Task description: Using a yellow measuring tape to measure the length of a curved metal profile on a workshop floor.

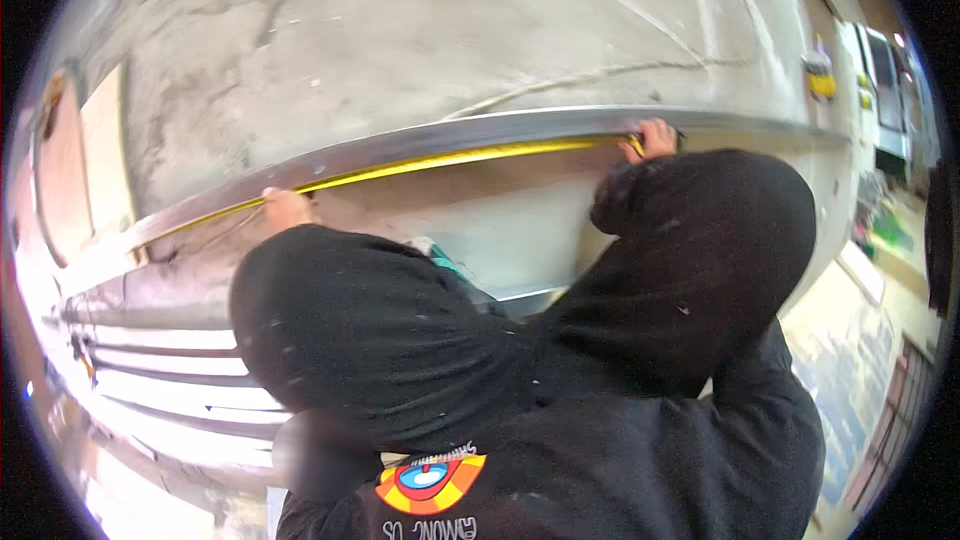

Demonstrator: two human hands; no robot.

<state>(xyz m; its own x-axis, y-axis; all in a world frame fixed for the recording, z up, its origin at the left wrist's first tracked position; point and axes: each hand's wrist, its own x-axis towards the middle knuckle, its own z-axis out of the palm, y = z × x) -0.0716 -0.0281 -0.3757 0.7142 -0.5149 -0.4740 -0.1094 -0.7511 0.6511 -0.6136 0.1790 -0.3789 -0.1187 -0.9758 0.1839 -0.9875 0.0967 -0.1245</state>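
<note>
A yellow tape measure blade (430,159) is stretched along a long grey metal profile (400,137). My left hand (287,210) is closed at the blade's left part, and the blade runs on past it to the left. At the other side, my right hand (657,138) grips the right end of the tape, where a small yellow part shows between the fingers. Whether that part is the case I cannot make out. My bent knees in black trousers stand between my arms and hide most of both forearms.
Rough grey concrete (400,30) spreads beyond the profile. Pale boards (108,150) stand at the far left. White strips (180,365) lie at the lower left. A yellow-and-black object (820,76) is at the far right. Something teal (445,260) shows beside my left knee.
</note>
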